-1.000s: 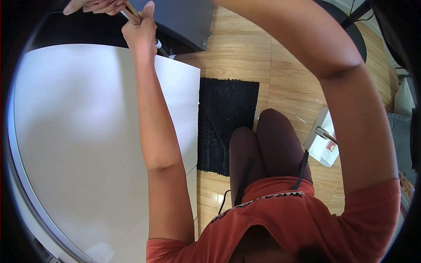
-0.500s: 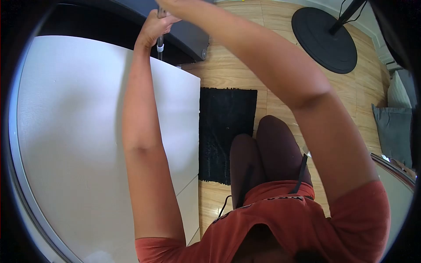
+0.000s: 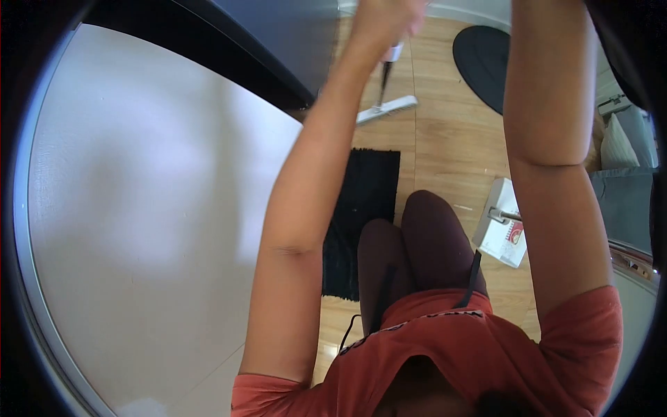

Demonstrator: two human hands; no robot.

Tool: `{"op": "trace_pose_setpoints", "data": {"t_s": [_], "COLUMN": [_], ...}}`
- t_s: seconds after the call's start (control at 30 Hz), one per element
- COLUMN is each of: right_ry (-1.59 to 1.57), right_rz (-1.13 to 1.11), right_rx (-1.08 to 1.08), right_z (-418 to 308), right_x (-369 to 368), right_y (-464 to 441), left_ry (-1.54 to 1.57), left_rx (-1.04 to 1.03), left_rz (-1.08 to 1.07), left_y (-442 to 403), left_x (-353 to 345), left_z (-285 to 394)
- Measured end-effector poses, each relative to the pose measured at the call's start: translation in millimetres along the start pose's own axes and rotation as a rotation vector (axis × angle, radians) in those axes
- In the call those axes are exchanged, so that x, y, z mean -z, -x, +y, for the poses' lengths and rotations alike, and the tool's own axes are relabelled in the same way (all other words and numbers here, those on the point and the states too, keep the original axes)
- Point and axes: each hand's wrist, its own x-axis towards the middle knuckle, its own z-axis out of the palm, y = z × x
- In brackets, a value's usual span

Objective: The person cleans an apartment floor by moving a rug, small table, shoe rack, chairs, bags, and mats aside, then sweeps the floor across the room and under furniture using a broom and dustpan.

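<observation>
My left hand, smeared by motion at the top of the head view, is wrapped round the handle of a broom. The broom's white head rests on the wooden floor beyond the black mat, beside the dark cabinet. My right arm stretches up past the top edge, so its hand is out of sight. Below that arm, on the floor, lies a white dustpan with a metal handle socket and a red label. The forearm partly covers it.
A white panel surface fills the left side. Behind it stands a dark grey cabinet. A black mat lies before my knees. At the right are a round black base and a grey cushion.
My left hand has swung right with the broom, bringing its head into view from behind the white panel. My right hand has moved right and out of view; the dustpan now shows.
</observation>
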Motion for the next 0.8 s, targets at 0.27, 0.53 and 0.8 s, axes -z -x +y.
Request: {"op": "trace_pose_setpoints", "data": {"t_s": [0.27,0.53,0.8], "right_ry": [-0.14,0.265,-0.265], "right_rz": [-0.152,-0.007,-0.102], "right_rx": [-0.056,-0.645,-1.695], "right_z": [5,85,170], "right_x": [120,150,185], "right_y": [38,100,202], "left_ry": [-0.336,-0.477,-0.706], "left_rx": [-0.587,-0.696,-0.658], "left_rz": [-0.103,-0.108,-0.042], "left_y": [-63,-51,41], "left_x": [-49,-64,-54], "left_z": [-47,-250,-339]}}
